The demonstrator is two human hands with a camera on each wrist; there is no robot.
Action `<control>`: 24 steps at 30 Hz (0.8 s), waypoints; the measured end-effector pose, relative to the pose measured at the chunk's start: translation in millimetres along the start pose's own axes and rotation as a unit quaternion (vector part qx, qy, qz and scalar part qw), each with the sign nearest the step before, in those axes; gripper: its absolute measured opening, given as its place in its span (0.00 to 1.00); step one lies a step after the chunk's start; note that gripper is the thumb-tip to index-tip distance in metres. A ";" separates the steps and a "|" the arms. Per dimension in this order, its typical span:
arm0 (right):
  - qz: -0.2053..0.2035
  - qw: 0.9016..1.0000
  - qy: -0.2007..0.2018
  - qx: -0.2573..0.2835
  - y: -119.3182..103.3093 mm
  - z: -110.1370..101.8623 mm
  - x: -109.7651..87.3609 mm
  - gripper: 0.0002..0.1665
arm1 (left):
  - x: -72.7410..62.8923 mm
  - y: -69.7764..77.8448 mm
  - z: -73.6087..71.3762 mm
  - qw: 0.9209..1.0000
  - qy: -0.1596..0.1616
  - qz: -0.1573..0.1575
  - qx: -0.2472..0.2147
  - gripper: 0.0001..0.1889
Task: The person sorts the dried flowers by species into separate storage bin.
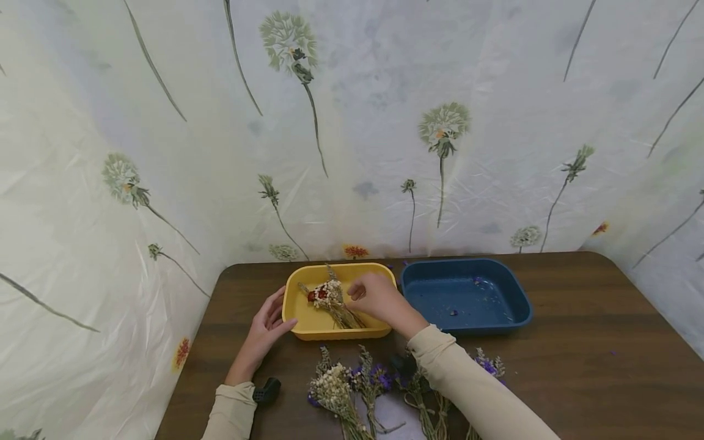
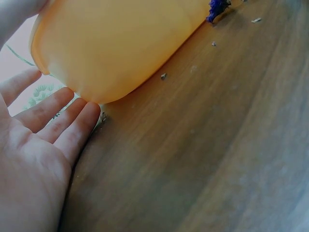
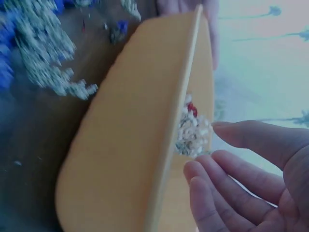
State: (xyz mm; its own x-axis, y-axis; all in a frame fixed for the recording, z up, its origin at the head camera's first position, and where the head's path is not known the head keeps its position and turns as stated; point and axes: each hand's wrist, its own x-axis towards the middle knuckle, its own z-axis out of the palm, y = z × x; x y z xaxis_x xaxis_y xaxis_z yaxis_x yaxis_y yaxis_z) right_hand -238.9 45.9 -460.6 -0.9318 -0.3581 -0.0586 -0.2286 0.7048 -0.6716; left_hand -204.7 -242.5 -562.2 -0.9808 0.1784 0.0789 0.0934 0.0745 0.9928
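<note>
A dried bunch of small cream flowers with red ones and thin brown stems (image 1: 334, 301) lies in the yellow plastic tray with round corners (image 1: 341, 335). I cannot tell if it is one bunch or two close together. It lies on a slant: the grey-green tips point to the far left, and the stems run toward the near right side.

The right hand (image 1: 381, 299) is the nearer one. It is over the tray, with its fingers just to the right of the cream flowers, so the flowers lie to the left of the fingertips and the stems slant down below them. The fingers are a little bent, with a gap between them and the thumb, and they hold nothing that I can see. I cannot tell if a fingertip brushes the flowers.

The left hand (image 1: 265, 324) is at the tray's left end. Its fingers are spread and quite straight, with the tips on the outside of the wall. The thumb is by the near corner.

The blue plastic tray (image 1: 495, 329) is just to the right of the yellow one, with little purple bits (image 1: 453, 313) in it. On the near side of the brown wooden tabletop (image 1: 594, 342) is a bunch of big cream flowers (image 1: 333, 388), beside a bunch of purple flowers (image 1: 379, 377). The right sleeve (image 1: 473, 385) hides part of more bunches.
</note>
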 end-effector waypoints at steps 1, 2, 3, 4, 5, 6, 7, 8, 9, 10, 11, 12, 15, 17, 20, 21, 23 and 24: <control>-0.003 1.000 0.001 0.005 -0.5 0.2 -3.2 0.11 | 0.1 0.1 0.0 1.000 0.000 0.001 -0.002 0.40; -0.006 1.000 0.002 0.007 -0.8 0.7 -6.1 0.10 | 0.1 0.4 -0.1 1.000 0.000 0.002 -0.002 0.40; -0.009 1.000 0.002 0.008 -1.3 1.3 -9.0 0.09 | 0.0 0.8 0.1 1.000 0.000 0.002 -0.003 0.40; -0.010 1.000 0.000 0.013 -2.0 1.9 -11.7 0.09 | -0.1 1.0 0.1 1.000 0.000 0.002 -0.003 0.40; -0.011 1.000 -0.002 0.018 -2.9 2.4 -14.5 0.09 | -0.2 1.1 0.1 1.000 0.000 0.002 -0.003 0.40; -0.011 1.000 -0.004 0.024 -3.5 2.8 -17.1 0.08 | -0.4 1.2 0.1 1.000 0.000 0.002 -0.002 0.40; -0.014 0.999 -0.006 0.031 -3.8 3.5 -20.0 0.08 | -0.6 1.2 0.2 1.000 -0.001 0.003 -0.002 0.40; -0.019 0.999 -0.009 0.035 -3.6 4.2 -22.8 0.08 | -0.7 1.1 0.3 1.000 -0.002 0.004 -0.003 0.40; -0.025 0.999 -0.011 0.041 -3.7 4.4 -26.1 0.09 | -0.9 0.8 0.3 1.000 -0.003 0.006 -0.003 0.40; -0.028 0.998 -0.015 0.049 -3.7 4.7 -29.6 0.09 | -1.0 0.1 0.2 1.000 -0.003 0.008 -0.003 0.40; -0.034 0.998 -0.019 0.055 -3.6 5.0 -33.2 0.09 | -1.1 -0.3 0.2 1.000 -0.004 0.009 -0.005 0.40; -0.040 0.997 -0.022 0.058 -3.4 5.4 -36.7 0.09 | -1.2 -0.7 0.3 1.000 -0.005 0.011 -0.006 0.40; -0.053 0.997 -0.024 0.059 -4.1 6.4 -47.9 0.10 | -1.2 -1.3 0.2 1.000 -0.007 0.015 -0.007 0.40; -0.056 0.997 -0.014 0.054 -4.4 7.8 -54.2 0.10 | -1.1 -1.0 0.4 1.000 -0.007 0.014 -0.007 0.40; -0.053 0.997 0.006 0.049 -5.2 9.7 -63.2 0.09 | -0.7 -0.5 0.5 1.000 -0.005 0.013 -0.004 0.40; -0.053 0.997 0.012 0.049 -5.0 10.3 -65.8 0.09 | -0.6 -0.3 0.6 1.000 -0.004 0.012 -0.004 0.40; -0.052 0.997 0.016 0.054 -4.7 11.1 -71.0 0.10 | -0.7 0.0 0.6 1.000 -0.003 0.011 -0.004 0.40; -0.052 0.997 0.012 0.057 -4.4 11.6 -73.8 0.10 | -0.8 -0.1 0.4 1.000 -0.002 0.010 -0.004 0.40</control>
State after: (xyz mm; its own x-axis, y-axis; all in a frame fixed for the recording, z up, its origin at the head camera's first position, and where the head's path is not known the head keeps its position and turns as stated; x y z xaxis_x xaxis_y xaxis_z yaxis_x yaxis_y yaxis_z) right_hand -165.9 62.2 -461.8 -0.9118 -0.4092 0.0330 -0.2918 0.5895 -0.7532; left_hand -203.9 -242.3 -562.4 -0.9782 0.1832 0.0980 0.1113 0.0636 0.9918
